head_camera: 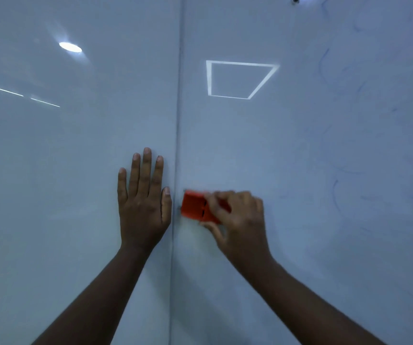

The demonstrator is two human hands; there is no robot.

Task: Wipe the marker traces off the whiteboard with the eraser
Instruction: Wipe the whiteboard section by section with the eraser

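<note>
I am bracing my flat left hand (143,200) on the whiteboard (300,145) while my right hand (237,217) is gripping the red eraser (193,204) (light, rigid, best held by its sides) just right of the seam (179,120), faint blue traces (335,192) waiting farther right.

Reflected ceiling lights (240,79), dim room

Light: dim, bluish, even.
Glare: ceiling lamps mirrored on the glossy whiteboard (51,170) as an oval, a square outline, thin streaks.
Blur: right hand (235,217) and eraser (195,206) smeared.
Edges: wide-angle bending.
</note>
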